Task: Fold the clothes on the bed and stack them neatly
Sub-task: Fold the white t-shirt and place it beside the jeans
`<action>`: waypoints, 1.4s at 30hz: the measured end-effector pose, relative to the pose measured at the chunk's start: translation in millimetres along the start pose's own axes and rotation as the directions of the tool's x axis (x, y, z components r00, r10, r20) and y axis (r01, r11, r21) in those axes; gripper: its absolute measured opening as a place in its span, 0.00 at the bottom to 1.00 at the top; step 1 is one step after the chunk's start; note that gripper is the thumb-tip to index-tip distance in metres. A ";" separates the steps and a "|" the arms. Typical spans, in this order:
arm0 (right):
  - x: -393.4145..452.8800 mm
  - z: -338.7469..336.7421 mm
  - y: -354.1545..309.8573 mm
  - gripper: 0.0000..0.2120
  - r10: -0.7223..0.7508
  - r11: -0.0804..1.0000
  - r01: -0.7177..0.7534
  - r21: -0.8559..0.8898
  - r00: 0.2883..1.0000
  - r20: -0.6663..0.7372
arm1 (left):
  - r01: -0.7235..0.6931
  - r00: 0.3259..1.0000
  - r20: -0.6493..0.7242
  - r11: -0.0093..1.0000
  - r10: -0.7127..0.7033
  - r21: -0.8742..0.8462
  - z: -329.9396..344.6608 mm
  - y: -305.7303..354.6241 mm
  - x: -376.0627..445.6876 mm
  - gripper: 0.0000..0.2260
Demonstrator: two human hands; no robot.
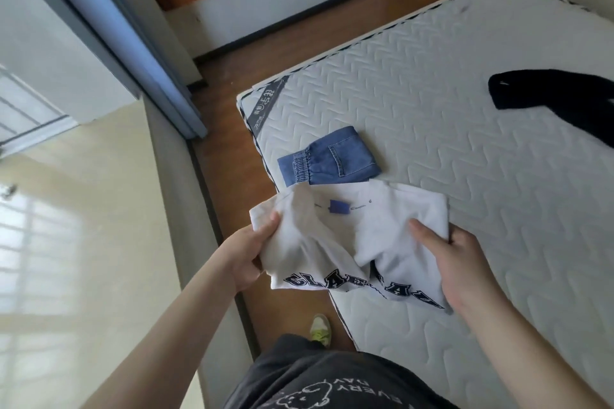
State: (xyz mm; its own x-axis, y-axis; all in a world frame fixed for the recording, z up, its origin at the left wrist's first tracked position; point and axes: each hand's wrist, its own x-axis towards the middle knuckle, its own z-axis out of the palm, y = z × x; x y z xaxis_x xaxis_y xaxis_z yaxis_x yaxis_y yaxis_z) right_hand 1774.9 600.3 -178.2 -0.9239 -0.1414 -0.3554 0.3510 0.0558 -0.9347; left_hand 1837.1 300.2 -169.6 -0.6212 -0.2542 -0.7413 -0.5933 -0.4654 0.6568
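The bed (465, 93) carries a black garment (564, 103) at two o'clock and folded denim shorts (327, 159) at twelve. The white T-shirt (352, 236), partly folded, hangs just short of the shorts, long axis nine-to-three. The left hand (247, 256) and right hand (461, 262) each grip an end, equally near the shorts.

1. The bed (448, 83) is a bare white mattress with a quilted zigzag pattern and dark piping along its edge; it stands on a brown wooden floor (226, 103).
2. A grey corner label (268, 106) with printed characters is sewn at the mattress corner nearest the door.
3. Folded blue denim shorts (327, 159) lie flat near that corner, elastic waistband toward the mattress edge, a pocket facing up.
4. A dark garment (551, 93) lies unfolded well apart from the shorts, at the right side of the view, partly cut off by the frame.
5. A white T-shirt (382, 219) with dark lettering reaches over the near mattress edge, just beside the shorts; whether it rests on the mattress cannot be told.
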 end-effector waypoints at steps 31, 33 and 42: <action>115.7 318.5 -48.0 0.08 -0.098 0.950 0.158 -0.270 0.970 0.223 | -0.465 0.872 -0.050 0.856 0.487 0.224 -236.0 128.0 66.5 0.07; 126.8 340.7 -55.2 0.03 -0.109 0.934 0.196 -0.297 0.952 0.285 | -0.466 0.862 -0.078 0.842 0.502 0.270 -252.0 138.9 67.6 0.05; 206.8 418.0 -84.2 0.20 -0.120 0.927 0.239 -0.290 0.920 0.373 | -0.481 0.811 -0.251 0.847 0.528 0.226 -298.5 200.1 102.1 0.11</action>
State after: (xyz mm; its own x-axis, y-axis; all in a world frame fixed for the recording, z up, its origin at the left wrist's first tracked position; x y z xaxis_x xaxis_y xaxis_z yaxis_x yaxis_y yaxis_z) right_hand 1617.8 153.2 -173.8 -0.8357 -0.5053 -0.2152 0.0606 0.3047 -0.9505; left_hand 1807.8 -72.0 -155.1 -0.6884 -0.6652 -0.2890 -0.3194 -0.0797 0.9443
